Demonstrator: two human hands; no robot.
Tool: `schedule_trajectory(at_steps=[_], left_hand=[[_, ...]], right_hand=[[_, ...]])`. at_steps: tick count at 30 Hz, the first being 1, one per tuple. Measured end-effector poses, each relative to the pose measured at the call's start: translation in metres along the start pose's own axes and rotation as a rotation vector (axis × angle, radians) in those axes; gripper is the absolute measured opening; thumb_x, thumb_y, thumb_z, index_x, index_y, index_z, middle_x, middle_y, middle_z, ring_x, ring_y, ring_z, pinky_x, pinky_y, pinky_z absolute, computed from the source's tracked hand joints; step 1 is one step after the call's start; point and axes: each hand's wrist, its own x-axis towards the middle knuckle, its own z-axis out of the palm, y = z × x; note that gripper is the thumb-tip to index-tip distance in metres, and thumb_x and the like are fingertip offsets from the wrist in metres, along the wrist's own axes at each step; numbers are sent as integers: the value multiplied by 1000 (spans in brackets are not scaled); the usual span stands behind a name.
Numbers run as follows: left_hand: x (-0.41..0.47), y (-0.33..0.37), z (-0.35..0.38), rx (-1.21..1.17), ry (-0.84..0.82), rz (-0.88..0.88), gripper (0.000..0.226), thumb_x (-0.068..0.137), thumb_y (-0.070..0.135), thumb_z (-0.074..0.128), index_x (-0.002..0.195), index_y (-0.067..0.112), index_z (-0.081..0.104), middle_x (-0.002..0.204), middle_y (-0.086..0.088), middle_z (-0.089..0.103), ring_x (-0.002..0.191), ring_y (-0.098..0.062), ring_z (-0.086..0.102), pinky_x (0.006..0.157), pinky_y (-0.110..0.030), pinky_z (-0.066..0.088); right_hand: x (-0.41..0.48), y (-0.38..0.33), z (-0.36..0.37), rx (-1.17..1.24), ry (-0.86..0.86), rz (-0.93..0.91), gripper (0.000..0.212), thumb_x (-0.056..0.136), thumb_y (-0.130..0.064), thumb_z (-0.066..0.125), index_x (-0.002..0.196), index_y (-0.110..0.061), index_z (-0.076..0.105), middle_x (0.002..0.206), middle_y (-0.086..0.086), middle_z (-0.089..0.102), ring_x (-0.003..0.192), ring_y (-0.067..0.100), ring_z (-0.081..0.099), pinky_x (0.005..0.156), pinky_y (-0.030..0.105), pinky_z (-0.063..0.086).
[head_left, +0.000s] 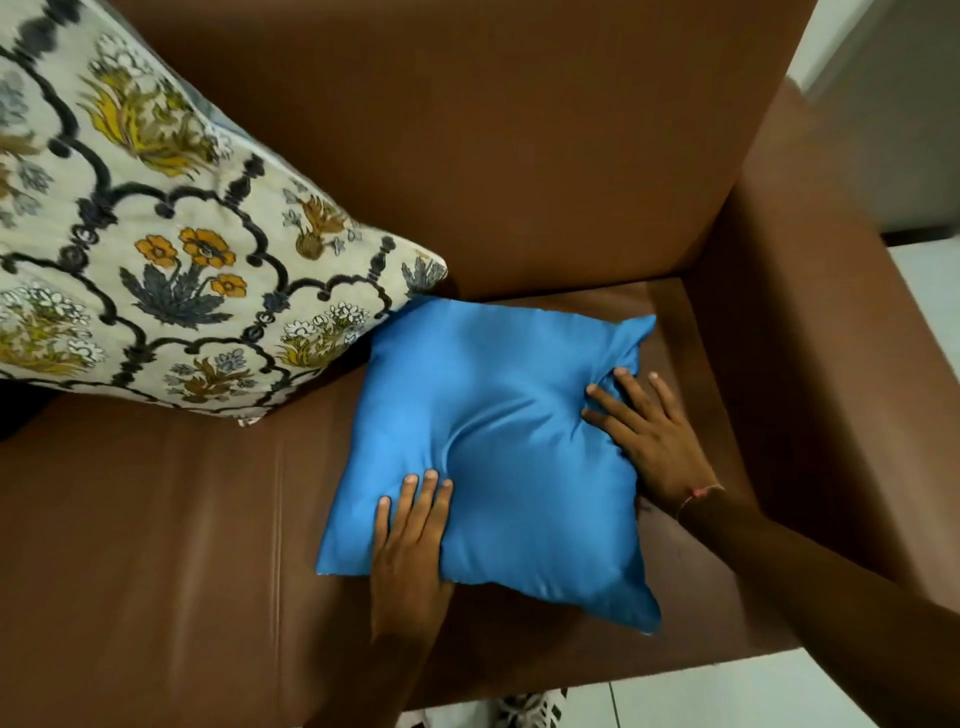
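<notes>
A small blue satin cushion (498, 436) lies flat on the seat of a brown leather sofa (156, 519), near its right armrest. My left hand (410, 540) rests on the cushion's near left edge with straight fingers pressing into the fabric. My right hand (649, 431) lies spread on the cushion's right edge, fingers straight and denting the fabric. A thin thread bracelet circles my right wrist.
A large floral cushion (171, 234) in cream, yellow and dark grey leans against the sofa back at the left, its corner next to the blue cushion. The brown armrest (810, 364) rises at the right. Pale floor tiles (727, 691) and a shoe (530, 709) show below the seat's front edge.
</notes>
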Motion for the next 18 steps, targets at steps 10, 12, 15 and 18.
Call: schedule_trajectory(at_steps=[10,12,15,18], left_hand=[[47,41,-130,-425,37,74,57,69,15,69,124,30,64,120,18,64,111,10,55,94,-3,38],[81,54,-161,-513,79,13,47,66,12,65,110,28,70,102,18,73,93,2,67,80,-16,52],[144,68,-202,-629,3,-21,33,72,22,73,103,32,70,84,25,75,77,3,70,68,-25,58],[208,73,-229,-734,-95,-34,24,80,25,81,102,25,72,97,4,78,90,-15,74,81,-45,59]], right_hand=[[-28,47,-132,503,150,129,61,79,-26,56,138,-17,47,148,-13,45,143,18,37,121,41,17],[-22,54,-162,594,245,215,57,89,-41,48,138,-12,47,152,-14,40,142,17,37,118,41,25],[3,70,-199,609,306,339,67,94,-53,42,130,2,53,129,17,60,118,34,56,99,44,42],[43,85,-223,671,406,448,36,97,-30,49,121,-3,58,109,15,65,100,32,61,84,46,47]])
